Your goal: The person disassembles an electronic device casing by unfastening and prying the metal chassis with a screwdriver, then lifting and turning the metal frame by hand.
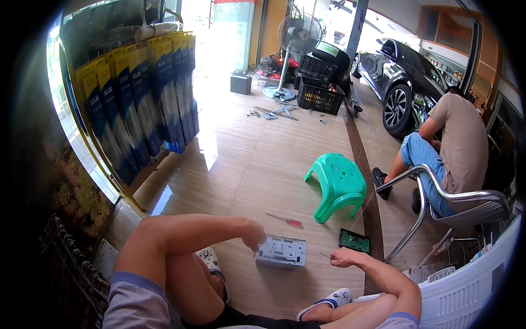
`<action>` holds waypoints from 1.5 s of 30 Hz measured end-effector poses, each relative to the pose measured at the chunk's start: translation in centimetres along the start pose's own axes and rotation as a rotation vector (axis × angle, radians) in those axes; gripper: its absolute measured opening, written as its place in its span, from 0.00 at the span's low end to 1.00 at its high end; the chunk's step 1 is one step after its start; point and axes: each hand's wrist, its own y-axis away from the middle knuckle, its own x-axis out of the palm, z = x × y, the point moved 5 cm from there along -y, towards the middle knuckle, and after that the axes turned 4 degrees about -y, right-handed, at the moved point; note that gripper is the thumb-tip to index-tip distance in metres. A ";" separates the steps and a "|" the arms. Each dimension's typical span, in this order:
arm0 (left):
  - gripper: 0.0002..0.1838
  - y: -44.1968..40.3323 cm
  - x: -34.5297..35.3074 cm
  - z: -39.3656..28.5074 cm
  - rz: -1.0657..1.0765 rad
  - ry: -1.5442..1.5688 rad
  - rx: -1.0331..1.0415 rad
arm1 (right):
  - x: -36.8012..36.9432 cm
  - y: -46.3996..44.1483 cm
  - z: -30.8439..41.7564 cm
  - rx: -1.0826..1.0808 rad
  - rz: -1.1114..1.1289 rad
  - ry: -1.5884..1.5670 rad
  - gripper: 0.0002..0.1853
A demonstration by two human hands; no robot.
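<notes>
1. we're down on a glossy tiled floor (235, 181) in a bright workshop, car (402, 82) up ahead, a seated person (463, 140) off to our right.
2. and here's the metal box (279, 253), on the tiles between our feet, perforated face up, seemingly put there so both hands can reach it.
3. our left hand (254, 234) is at its left edge, fingers bent, perhaps steadying it; we can't tell whether they grip.
4. over to our right hand (345, 257), nearly closed, fingertips pinching a thin tool (325, 255) that points toward the box, a light hold that would suit fine work.
5. the circuit board (354, 240) lies just beyond that hand, apart from the box, beside the dark floor strip (373, 236); the red-handled screwdriver (293, 222) rests past the box, likely kept within reach.
6. now the edges: the green stool (344, 178) bounds us ahead on the right, the steel chair (471, 196) farther right, while a clog (337, 298) sits near our right forearm. the wider stretch of tile runs forward and left, toward the display rack (137, 98).
</notes>
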 end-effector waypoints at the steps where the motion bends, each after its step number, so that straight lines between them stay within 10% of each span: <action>1: 0.22 -0.1 0.1 0.1 -0.003 -0.002 0.004 | 0.1 -0.1 -0.1 0.000 0.000 0.000 0.19; 45: 0.23 0.3 -0.2 -0.2 -0.024 -0.013 0.003 | 0.2 -0.2 -0.4 -0.005 -0.003 0.008 0.18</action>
